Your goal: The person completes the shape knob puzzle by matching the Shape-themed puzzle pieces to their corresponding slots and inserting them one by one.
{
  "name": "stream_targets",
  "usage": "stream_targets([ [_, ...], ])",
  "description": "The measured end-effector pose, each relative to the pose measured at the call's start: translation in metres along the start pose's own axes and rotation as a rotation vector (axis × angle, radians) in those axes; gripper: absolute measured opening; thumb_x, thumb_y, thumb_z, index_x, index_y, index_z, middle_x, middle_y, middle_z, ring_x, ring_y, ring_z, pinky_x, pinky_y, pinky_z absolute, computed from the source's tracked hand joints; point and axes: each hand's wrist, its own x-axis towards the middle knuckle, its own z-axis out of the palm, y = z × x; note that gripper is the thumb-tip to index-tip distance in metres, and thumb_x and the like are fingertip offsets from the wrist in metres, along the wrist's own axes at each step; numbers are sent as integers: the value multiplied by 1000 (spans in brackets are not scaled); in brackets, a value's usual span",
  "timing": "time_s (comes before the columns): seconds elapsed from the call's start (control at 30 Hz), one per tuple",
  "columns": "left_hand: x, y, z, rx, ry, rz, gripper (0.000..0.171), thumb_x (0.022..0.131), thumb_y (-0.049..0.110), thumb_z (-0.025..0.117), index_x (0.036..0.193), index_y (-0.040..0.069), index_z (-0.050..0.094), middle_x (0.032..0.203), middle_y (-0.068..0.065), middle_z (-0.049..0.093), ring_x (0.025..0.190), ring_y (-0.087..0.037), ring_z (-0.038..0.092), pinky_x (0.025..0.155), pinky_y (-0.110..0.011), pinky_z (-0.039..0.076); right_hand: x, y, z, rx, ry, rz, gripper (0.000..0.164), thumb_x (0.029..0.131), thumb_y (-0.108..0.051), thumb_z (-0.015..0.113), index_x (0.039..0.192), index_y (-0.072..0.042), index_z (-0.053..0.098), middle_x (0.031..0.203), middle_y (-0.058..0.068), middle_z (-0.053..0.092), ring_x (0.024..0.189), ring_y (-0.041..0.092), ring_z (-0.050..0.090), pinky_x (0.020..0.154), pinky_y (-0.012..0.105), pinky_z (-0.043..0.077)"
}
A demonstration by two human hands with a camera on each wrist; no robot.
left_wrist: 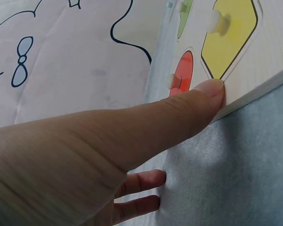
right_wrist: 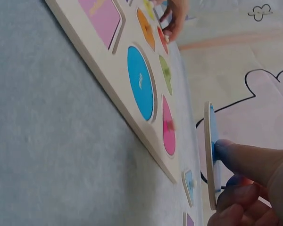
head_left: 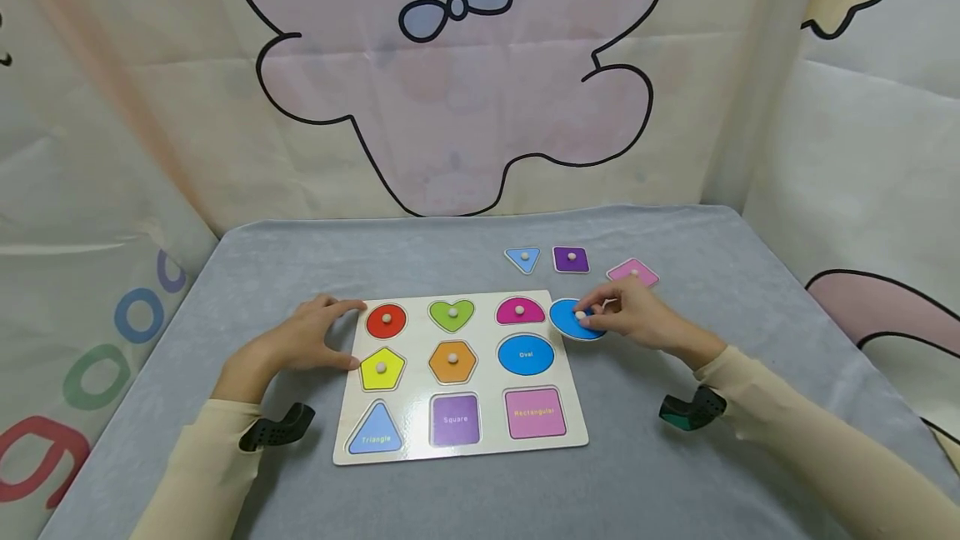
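Observation:
A white wooden puzzle board (head_left: 412,332) lies on the table, with recesses for shapes. My left hand (head_left: 303,340) rests at its left edge, thumb by the yellow pentagon (left_wrist: 231,37), fingertips by the red circle (head_left: 386,321). By its knob, my right hand (head_left: 633,315) pinches a blue oval puzzle piece (head_left: 566,319). In the right wrist view that piece (right_wrist: 210,155) is tilted on edge, raised beside the board. The oval recess (head_left: 526,355) shows its printed blue base, as do the triangle, square and rectangle recesses. Green heart, orange hexagon and magenta semicircle pieces sit in place.
Behind the board lie a blue triangle piece (head_left: 522,258), a purple square piece (head_left: 571,260) and a pink rectangle piece (head_left: 633,271), partly behind my right hand. A grey cloth (head_left: 637,473) covers the table. A printed curtain (head_left: 465,107) hangs at the table's back.

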Motion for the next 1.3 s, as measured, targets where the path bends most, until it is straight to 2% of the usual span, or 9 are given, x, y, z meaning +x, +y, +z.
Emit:
stream_targets([
  [0.47,2,-2,0,-5,-1,-6,87,77,40,86,150,15,47,147,-28,43,129,-46,40,103,-71,43,10,-2,26,70,-71,-57,16,90,-7,76,103,1,77,81,5,59,65,7,50,57,17,47],
  [0.77,2,-1,0,-7,-2,-13,87,76,40,87,150,15,47,147,-28,42,129,-46,40,103,-71,43,17,-9,41,82,-119,-89,14,89,-7,76,101,1,77,73,-1,50,61,7,48,54,18,42],
  [1.3,0,3,-2,-6,-2,-20,87,76,38,88,149,15,47,146,-28,43,128,-46,41,102,-70,44,25,-7,61,103,-185,-122,13,88,-5,77,99,1,77,73,-1,56,66,6,49,56,16,42],
])
